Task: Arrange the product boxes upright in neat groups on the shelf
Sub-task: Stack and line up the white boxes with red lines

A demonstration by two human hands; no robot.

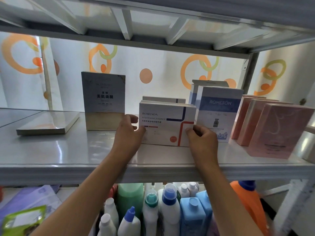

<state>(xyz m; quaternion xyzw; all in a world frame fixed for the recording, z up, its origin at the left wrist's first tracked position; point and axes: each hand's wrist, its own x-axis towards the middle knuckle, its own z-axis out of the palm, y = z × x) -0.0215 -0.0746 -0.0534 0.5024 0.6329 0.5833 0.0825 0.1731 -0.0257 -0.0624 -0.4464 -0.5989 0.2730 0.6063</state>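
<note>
A white Romeson whitening-essence box stands upright on the grey shelf, with a second like box just behind it. My left hand grips its left edge and my right hand grips its lower right corner. To its right stand blue-and-white Romeson boxes, then three pink boxes. Left of my hands a grey face-mask box stands upright. Another grey box lies flat at the far left.
The upper shelf hangs low overhead. A metal post bounds the right side. A patterned curtain hangs behind. Below the shelf stand several detergent bottles and an orange jug.
</note>
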